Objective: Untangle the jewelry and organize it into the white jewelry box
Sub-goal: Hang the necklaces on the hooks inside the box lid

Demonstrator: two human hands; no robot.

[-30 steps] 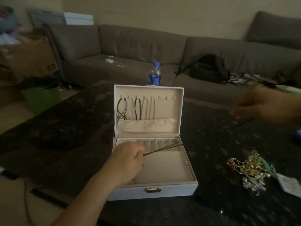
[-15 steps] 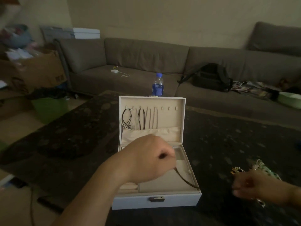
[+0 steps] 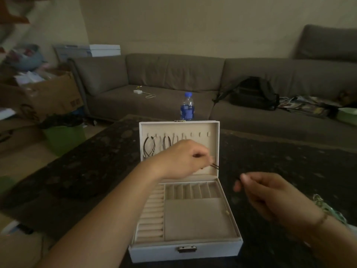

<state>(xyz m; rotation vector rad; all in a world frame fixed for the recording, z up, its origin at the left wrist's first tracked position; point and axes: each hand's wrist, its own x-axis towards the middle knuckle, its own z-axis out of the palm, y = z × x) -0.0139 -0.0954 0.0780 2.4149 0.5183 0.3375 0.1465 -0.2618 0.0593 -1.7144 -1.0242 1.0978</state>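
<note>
At the near edge of the dark table [image 3: 81, 171] we see the white jewelry box [image 3: 185, 248] standing open, its metal latch [image 3: 187, 248] facing us and its lid upright. Our left forearm crosses the box's left corner and hides part of the ring rolls [image 3: 152, 219]; the flat pad and the row of slots behind it show plainly. To the right, only a few pale green links of a chain [image 3: 328, 209] peek out behind our right wrist, and the rest of the loose jewelry is cut off or covered. Our right hand [image 3: 270, 194] hovers beside the box, fingers curled, thumb and forefinger pressed on something thin and dark that blur keeps us from making out. Our left hand [image 3: 181, 159] is raised before the lid, pinching a thin dark cord [image 3: 214, 166] whose end pokes out past the fingers; it covers the lid's pocket and several hooks. Dark necklaces [image 3: 149, 147] hang from the left hooks. Behind the lid stands a blue water bottle [image 3: 187, 107]; farther off lie a grey sofa [image 3: 164, 78], a black backpack [image 3: 253, 93] and a cardboard box [image 3: 52, 93].
</note>
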